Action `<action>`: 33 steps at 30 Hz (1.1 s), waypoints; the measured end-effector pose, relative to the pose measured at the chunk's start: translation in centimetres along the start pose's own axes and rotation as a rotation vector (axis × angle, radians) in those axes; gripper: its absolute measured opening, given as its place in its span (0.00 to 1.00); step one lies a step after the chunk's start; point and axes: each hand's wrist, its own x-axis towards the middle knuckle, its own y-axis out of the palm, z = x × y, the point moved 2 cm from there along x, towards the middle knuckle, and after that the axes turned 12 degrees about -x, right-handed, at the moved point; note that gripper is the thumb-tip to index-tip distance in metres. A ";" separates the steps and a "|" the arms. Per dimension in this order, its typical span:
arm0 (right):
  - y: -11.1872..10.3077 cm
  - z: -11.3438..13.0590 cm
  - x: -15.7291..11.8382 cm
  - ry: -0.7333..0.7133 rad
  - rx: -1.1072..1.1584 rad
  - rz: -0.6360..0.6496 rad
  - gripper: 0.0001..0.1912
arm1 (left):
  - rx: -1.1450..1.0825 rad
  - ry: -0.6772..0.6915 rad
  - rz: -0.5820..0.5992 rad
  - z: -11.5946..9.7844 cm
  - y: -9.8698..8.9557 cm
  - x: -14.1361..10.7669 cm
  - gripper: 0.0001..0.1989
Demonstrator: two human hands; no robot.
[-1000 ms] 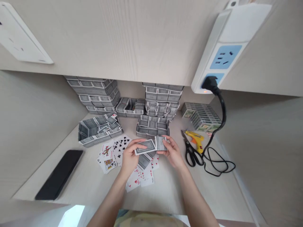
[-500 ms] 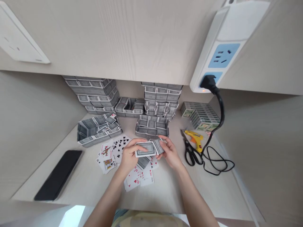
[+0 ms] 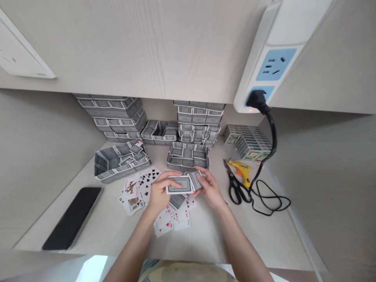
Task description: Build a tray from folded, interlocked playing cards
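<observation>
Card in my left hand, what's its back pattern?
The card has a grey, patterned back, white-bordered; best in head view.

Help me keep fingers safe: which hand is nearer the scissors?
Right. The right hand is to the left of the scissors, apart from them. The left hand is farther left, beyond the right. Both hold playing cards.

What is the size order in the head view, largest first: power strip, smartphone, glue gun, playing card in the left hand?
1. Power strip
2. Smartphone
3. Glue gun and playing card in left hand: too alike to rank.
</observation>
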 end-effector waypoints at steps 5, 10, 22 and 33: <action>0.4 0.0 -0.1 -0.002 -0.001 0.047 0.22 | 0.018 0.008 -0.022 0.1 0.0 0.0 0.11; 0.9 -0.1 -0.3 0.001 0.023 0.109 0.20 | 0.054 0.014 -0.102 -0.2 -0.2 -0.1 0.10; 2.0 -0.2 -1.0 0.038 -0.055 0.281 0.19 | 0.001 -0.047 -0.029 0.8 1.8 -0.5 0.09; -1.6 0.8 -0.1 -0.134 0.034 -0.343 0.20 | 0.197 -0.040 0.064 1.8 2.0 6.0 0.12</action>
